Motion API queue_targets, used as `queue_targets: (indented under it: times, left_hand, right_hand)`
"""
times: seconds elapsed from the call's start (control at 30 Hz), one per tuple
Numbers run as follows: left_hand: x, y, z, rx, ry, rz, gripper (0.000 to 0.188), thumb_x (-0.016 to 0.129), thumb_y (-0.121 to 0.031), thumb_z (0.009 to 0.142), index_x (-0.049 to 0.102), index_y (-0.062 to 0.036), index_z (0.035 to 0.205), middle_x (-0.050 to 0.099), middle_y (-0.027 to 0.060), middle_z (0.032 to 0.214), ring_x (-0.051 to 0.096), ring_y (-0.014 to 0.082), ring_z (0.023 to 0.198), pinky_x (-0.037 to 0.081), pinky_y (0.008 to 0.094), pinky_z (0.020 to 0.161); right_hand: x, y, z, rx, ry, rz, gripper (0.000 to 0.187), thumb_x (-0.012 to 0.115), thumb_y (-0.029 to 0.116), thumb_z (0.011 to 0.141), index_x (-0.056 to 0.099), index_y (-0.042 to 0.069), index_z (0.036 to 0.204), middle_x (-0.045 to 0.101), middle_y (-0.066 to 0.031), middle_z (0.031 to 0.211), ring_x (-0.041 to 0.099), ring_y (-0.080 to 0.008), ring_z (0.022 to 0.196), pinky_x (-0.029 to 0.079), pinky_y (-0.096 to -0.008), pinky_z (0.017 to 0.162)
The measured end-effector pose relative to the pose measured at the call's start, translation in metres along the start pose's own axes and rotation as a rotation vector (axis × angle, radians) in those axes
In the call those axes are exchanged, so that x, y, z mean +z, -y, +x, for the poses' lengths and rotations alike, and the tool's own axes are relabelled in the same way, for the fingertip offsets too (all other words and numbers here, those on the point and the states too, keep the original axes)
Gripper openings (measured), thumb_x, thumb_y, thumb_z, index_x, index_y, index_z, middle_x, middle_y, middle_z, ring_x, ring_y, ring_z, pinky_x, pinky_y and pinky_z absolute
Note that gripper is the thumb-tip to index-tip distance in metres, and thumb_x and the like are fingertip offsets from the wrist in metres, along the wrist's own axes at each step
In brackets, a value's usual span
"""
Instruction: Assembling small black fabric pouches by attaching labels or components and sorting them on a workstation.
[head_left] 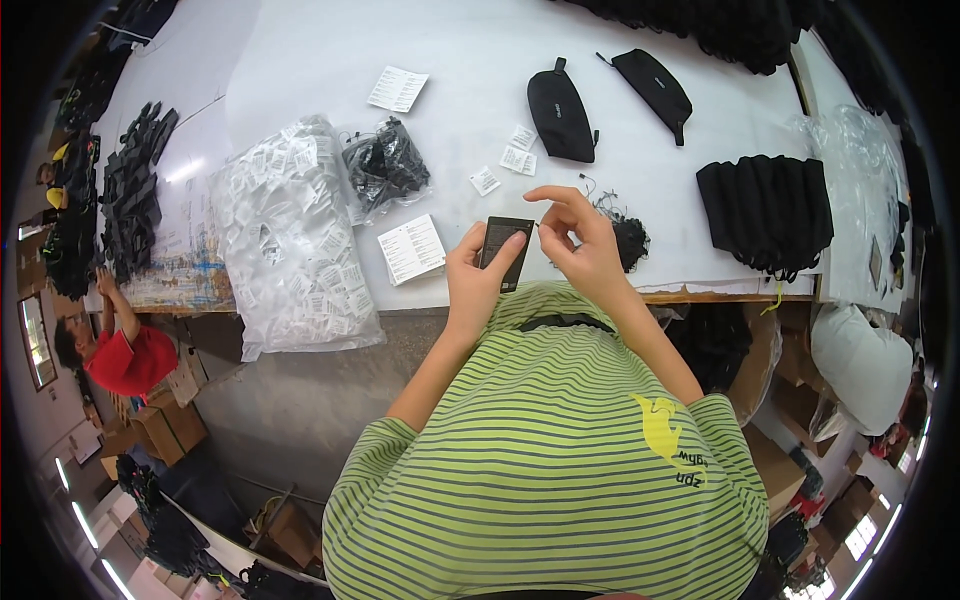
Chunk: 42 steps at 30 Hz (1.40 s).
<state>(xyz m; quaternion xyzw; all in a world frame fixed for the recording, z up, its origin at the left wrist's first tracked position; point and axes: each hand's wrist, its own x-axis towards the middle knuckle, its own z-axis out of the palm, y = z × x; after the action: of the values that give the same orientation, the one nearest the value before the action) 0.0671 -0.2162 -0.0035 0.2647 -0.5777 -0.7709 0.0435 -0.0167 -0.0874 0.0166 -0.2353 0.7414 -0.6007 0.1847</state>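
My left hand (471,282) grips a small black card (502,229) with pale print, its thumb lying across the face. My right hand (592,252) is beside the card's upper right corner, thumb and fingers drawn together in a pinch with the index finger raised. Whatever is in that pinch is too thin to make out. Just behind the right hand lies a tangle of black strings (630,240). To the left of the card are printed white cards (412,250). Farther back lie small white labels (518,160) and a black zip pouch (562,112).
A large clear bag of white labels (295,235) overhangs the table's front edge at left, beside a smaller bag of black strings (388,165). A second pouch (655,95) lies farther back. Stacked black pouches (765,215) stand at right. A person in red (130,355) works at far left.
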Motion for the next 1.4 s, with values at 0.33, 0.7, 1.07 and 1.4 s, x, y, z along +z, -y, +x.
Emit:
queue_targets:
  times: [0.33, 0.7, 1.07, 1.4]
  left_hand:
    - [0.005, -0.001, -0.001, 0.208, -0.053, 0.178, 0.016, 0.070, -0.009, 0.081, 0.062, 0.0038, 0.083, 0.052, 0.0005, 0.072, 0.049, 0.0047, 0.064, 0.038, 0.0203, 0.056]
    - [0.005, -0.006, -0.002, 0.493, -0.057, 0.377, 0.009, 0.070, -0.004, 0.080, 0.063, 0.0010, 0.081, 0.053, 0.0007, 0.075, 0.050, 0.0063, 0.067, 0.037, 0.0203, 0.059]
    - [-0.014, -0.001, 0.029, -0.061, 0.463, -0.047, 0.015, 0.055, -0.018, 0.095, 0.053, -0.0035, 0.092, 0.055, -0.0025, 0.084, 0.050, 0.0030, 0.077, 0.041, 0.0193, 0.067]
    - [0.041, 0.017, 0.114, 0.083, 0.348, -0.077, 0.012, 0.056, -0.014, 0.092, 0.056, -0.0034, 0.087, 0.057, 0.0013, 0.074, 0.049, 0.0054, 0.061, 0.041, 0.0201, 0.055]
  right_hand:
    - [0.002, 0.000, -0.004, -0.030, -0.009, -0.014, 0.041, 0.054, -0.003, 0.079, 0.056, 0.010, 0.117, 0.046, 0.0028, 0.062, 0.036, -0.0026, 0.052, 0.031, -0.0194, 0.050]
    - [-0.003, 0.005, -0.001, 0.001, -0.053, 0.038, 0.027, 0.057, 0.000, 0.083, 0.057, 0.006, 0.110, 0.053, 0.0005, 0.065, 0.044, -0.0057, 0.052, 0.036, -0.0217, 0.052]
    - [-0.027, 0.000, 0.007, 0.151, 0.211, 0.004, 0.009, 0.065, 0.006, 0.084, 0.059, -0.001, 0.085, 0.062, -0.0032, 0.069, 0.056, -0.0065, 0.058, 0.043, -0.0208, 0.055]
    - [-0.068, -0.041, 0.019, 0.448, 0.120, 0.421, 0.015, 0.059, 0.019, 0.092, 0.060, 0.003, 0.089, 0.056, -0.0013, 0.057, 0.045, -0.0033, 0.045, 0.034, -0.0185, 0.042]
